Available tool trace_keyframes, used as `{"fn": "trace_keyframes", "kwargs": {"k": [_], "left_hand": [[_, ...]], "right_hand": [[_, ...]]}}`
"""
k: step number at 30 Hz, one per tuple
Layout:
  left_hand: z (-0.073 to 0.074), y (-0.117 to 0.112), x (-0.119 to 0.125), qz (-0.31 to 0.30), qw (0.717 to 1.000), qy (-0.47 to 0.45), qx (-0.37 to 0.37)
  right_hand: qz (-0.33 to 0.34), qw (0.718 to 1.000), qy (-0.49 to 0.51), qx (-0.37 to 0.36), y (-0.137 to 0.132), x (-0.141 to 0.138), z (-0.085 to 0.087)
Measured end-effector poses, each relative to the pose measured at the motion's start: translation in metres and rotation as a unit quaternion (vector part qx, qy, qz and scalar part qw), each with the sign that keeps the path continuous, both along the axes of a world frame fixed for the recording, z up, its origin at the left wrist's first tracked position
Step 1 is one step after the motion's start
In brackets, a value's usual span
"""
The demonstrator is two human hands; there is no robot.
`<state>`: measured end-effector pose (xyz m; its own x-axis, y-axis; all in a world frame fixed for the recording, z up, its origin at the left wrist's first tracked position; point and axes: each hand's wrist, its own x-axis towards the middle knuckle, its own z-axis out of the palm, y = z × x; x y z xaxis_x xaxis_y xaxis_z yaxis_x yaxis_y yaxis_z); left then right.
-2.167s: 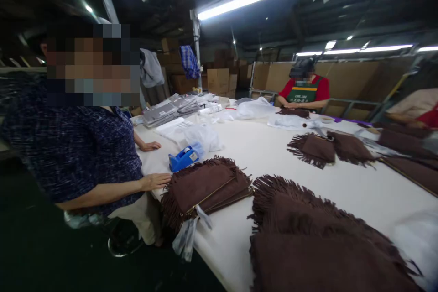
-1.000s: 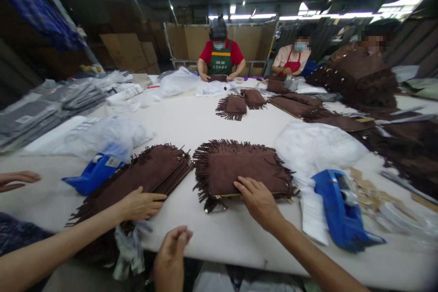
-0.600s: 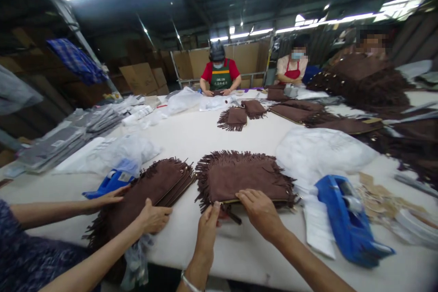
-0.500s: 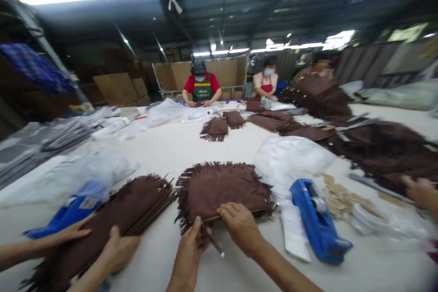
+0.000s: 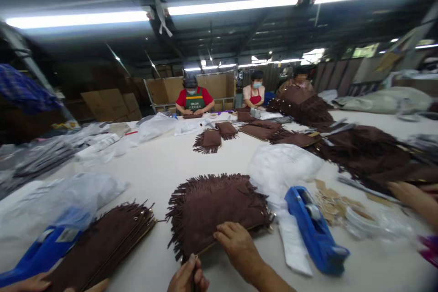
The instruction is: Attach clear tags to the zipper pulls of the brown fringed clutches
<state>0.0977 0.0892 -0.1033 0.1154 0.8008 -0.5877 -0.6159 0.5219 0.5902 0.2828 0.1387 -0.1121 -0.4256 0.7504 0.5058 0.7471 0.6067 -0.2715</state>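
A dark brown fringed pouch [image 5: 215, 219] lies in front of me, its zipper edge towards me. My right hand [image 5: 239, 251] grips the near edge, fingers over the top and thumb hidden. At the pouch's near left corner, my left hand [image 5: 188, 276] is closed in a pinch on a slim dark strip with a shiny end [image 5: 196, 259]; most of the strip is hidden by the fingers. To the left lies a stack of similar brown pouches [image 5: 106, 242], with another person's hands [image 5: 32, 283] at its near end.
Blue tape dispensers stand right [image 5: 316, 232] and left [image 5: 44, 246]. Clear plastic bags [image 5: 284, 164] lie beyond the pouch. Brown fringed pieces [image 5: 362, 155] are heaped at right, near another person's hand [image 5: 414, 198]. Several people sit across the white table [image 5: 147, 169].
The view has tilted up and shifted right. My left hand has drawn down from the pouch's edge, and the strip now points upward. The hands at the left stack have moved towards its near end.
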Motion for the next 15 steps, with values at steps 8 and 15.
{"fn": "trace_keyframes", "kwargs": {"k": [8,15], "left_hand": [[0.0,0.001,-0.016,-0.039,0.993,0.104,-0.031],[0.01,-0.006,-0.015,-0.04,0.992,0.123,-0.002]], "right_hand": [[-0.063,0.997,-0.013,-0.047,-0.061,0.026,0.017],[-0.38,0.892,0.138,-0.203,-0.126,0.14,0.017]]}}
